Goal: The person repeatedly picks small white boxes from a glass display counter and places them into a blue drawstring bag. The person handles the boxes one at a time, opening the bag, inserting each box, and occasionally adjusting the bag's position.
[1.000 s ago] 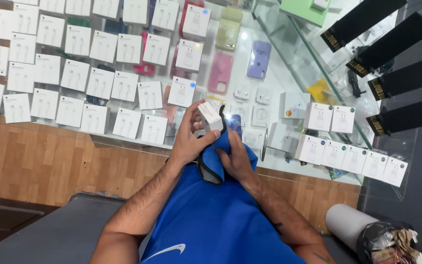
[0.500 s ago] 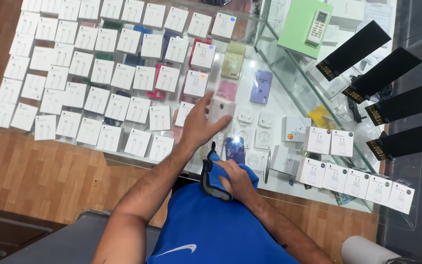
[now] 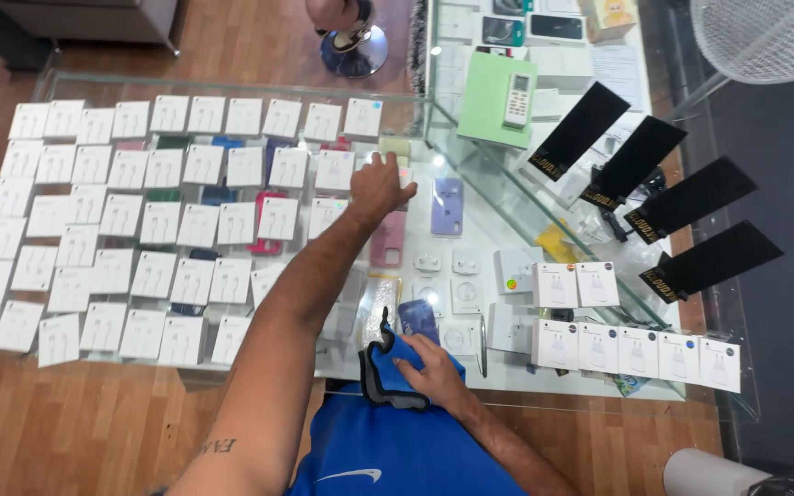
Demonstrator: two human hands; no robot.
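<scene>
Box rows (image 3: 140, 230): small white cartons in neat lines over the left of the glass counter (image 3: 470, 386), phone cases showing beneath the pane between them.
Left hand (image 3: 379, 186): stretched far across, fingers together and curled down at the right end of the upper rows, touching a white box (image 3: 334, 171); whether pinched on it or only pressing cannot be told.
Good placing: best to square the carton's edges with its neighbours and keep the forearm lifted off the nearer rows.
Blue cloth (image 3: 397, 372): bunched at the near edge of the counter, dark trim hanging over.
Right hand (image 3: 436, 375): flat on the cloth, fingers slightly spread, pinning it to the glass rather than gripping.
Likely slip: sleeve or wrist nudging cartons out of line.
Right side: further white boxes (image 3: 636, 351) in a row, black display stands (image 3: 663, 197) well apart.
</scene>
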